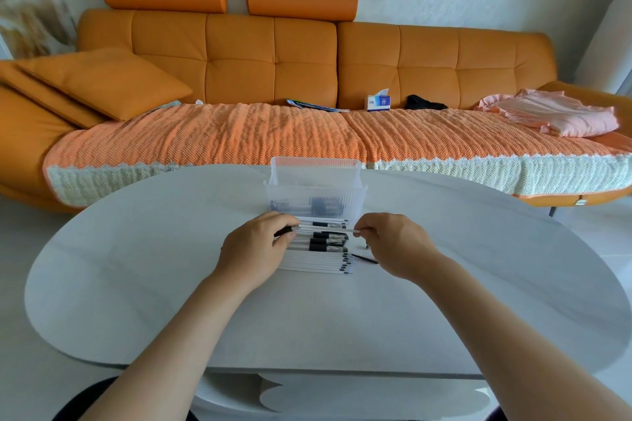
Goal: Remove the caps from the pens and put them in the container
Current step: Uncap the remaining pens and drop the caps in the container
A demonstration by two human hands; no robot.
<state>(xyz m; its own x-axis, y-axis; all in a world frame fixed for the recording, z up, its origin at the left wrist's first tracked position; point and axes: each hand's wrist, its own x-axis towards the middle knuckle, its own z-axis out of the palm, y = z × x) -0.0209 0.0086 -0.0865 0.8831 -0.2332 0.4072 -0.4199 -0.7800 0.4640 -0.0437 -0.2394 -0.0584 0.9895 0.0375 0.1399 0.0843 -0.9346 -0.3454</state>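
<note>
- The left hand [254, 246] is closed around the dark end of a white pen [325, 231], fingers curled over it above the row of pens.
- The right hand [390, 243] pinches the other end of that same pen between thumb and fingertips, so the pen runs level between the two hands.
- Whether the cap is still on the held pen cannot be told; the left fingers hide that end.
- Under and between the hands lies a row of white pens [314, 258], side by side on the table, several with black grips.
- A thin dark piece [365, 258] lies on the table just right of the row, beside the right hand.
- The clear ribbed plastic container [316, 188] stands just beyond the pens, with dark items blurred inside it.
- All this rests on a white oval table [136, 284].
- Behind the table stands an orange sofa [273, 55] with a tissue box [379, 101] and pink clothing [554, 111] on its seat.
</note>
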